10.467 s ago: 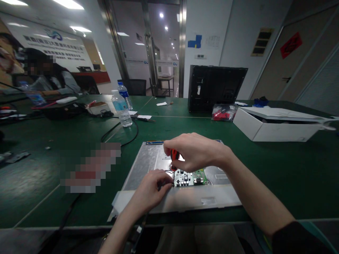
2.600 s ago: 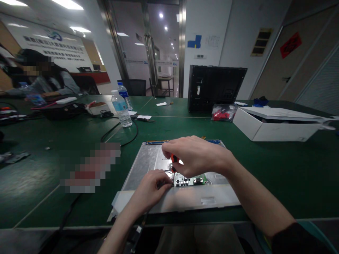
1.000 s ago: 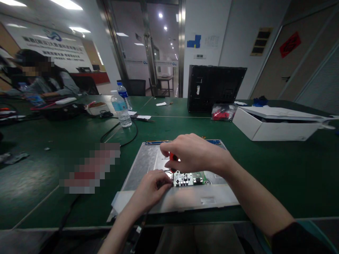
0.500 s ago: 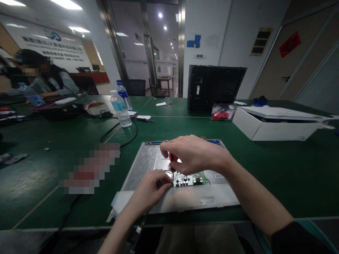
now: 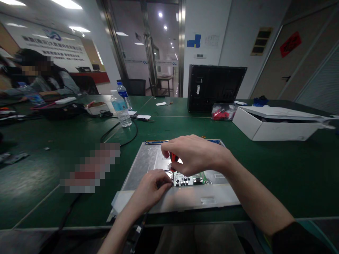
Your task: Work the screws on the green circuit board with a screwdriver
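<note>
My right hand (image 5: pixel 197 153) grips the red and black handle of a screwdriver (image 5: pixel 173 163) from above. The shaft points down, roughly upright, at the left edge of a green circuit board (image 5: pixel 194 179). Its very tip is too small to make out. My left hand (image 5: pixel 153 187) rests low beside it, thumb and fingertips closed together at the board's left corner. Whatever they pinch is hidden. Beneath both hands lies a flat silvery metal panel (image 5: pixel 137 173), with a whitish strip along its near side and a blue strip (image 5: pixel 156 143) along its far edge.
A black monitor-like unit (image 5: pixel 215 88), a bag with red items (image 5: pixel 222 112) and a white box (image 5: pixel 278 123) stand at the back right. Two water bottles (image 5: pixel 121 108) are at the back left, near a black cable (image 5: pixel 137 132). Another person (image 5: pixel 50 77) sits far left.
The screwdriver handle has turned slightly in my right hand, which has shifted a touch. My left hand and the panel have stayed put.
</note>
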The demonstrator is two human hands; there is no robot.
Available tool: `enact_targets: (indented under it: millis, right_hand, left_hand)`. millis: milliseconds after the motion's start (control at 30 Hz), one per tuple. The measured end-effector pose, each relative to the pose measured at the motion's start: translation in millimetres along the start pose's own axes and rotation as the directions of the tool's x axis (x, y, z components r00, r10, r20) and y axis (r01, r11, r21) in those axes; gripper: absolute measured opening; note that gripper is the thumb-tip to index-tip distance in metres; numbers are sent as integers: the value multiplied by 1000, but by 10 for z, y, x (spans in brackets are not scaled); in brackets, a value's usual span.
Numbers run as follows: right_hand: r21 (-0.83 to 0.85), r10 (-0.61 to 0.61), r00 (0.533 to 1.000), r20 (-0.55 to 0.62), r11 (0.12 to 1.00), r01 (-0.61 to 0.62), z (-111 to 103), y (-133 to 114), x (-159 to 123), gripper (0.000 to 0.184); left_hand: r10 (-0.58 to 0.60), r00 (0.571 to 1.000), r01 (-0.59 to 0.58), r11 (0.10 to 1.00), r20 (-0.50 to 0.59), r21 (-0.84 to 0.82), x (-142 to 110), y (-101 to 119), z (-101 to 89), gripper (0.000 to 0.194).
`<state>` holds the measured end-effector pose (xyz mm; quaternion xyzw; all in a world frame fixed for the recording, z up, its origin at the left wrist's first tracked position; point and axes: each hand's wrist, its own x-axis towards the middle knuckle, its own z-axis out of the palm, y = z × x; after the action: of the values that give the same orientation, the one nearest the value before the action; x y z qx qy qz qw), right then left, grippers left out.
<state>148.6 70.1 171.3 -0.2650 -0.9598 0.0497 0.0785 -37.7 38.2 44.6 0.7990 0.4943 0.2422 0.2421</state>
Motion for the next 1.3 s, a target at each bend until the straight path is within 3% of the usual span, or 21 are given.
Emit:
enact_targets:
  millis: [300, 600, 1000, 1200, 1300]
  right_hand:
    - [-76, 88, 996, -8, 993, -88, -6, -3, 48, 18]
    - [-16, 34, 999, 12, 999, -34, 7, 5, -1, 20]
    - [-91, 133, 991, 6, 987, -132, -15, -11, 42, 20]
    - [14, 25, 999, 30, 1000, -25, -8, 2, -5, 23]
    - [14, 31, 999, 27, 999, -31, -3, 1, -8, 22]
  left_hand:
    - [3, 1000, -3, 1000, -3, 15, 3, -8, 5, 10]
    - [25, 1000, -25, 1000, -2, 0, 0, -5, 3, 11]
    - [10, 1000, -11, 1000, 4, 28, 0, 10, -6, 12]
    - [18, 1000, -18, 1000, -3, 14, 2, -6, 4, 12]
    - [19, 1000, -19, 1000, 7, 14, 0, -4, -1, 13]
